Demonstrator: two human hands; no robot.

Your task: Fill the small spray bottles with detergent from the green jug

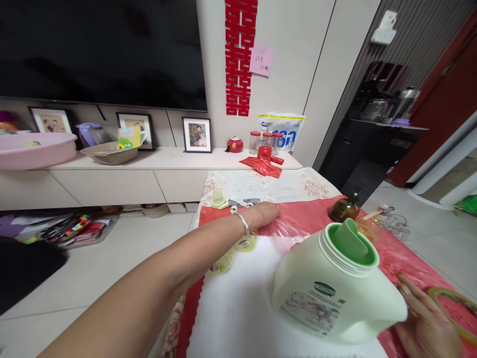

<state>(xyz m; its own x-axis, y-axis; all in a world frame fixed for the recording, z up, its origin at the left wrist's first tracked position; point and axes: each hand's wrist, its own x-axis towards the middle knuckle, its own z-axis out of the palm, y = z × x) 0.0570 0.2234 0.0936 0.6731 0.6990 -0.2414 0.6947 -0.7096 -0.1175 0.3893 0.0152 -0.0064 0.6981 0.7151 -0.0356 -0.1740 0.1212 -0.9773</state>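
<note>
My left hand (pixel 263 215) reaches far across the table, fingers stretched flat on the red plastic sheet (pixel 309 221). It lies next to a pale green cap (pixel 218 199) and small metal pieces (pixel 242 203). My right hand (pixel 425 323) grips the underside of a pale green detergent jug (pixel 335 293). The jug is tilted, its open green spout (pixel 350 241) pointing up and away. A silver bangle is on my left wrist.
A brown glass bottle (pixel 343 209) and a clear item stand at the table's far right. A tape roll (pixel 454 308) lies by my right hand. White cloth (pixel 238 303) covers the near table. A low cabinet (pixel 149 164) holds photo frames, bowls and jars.
</note>
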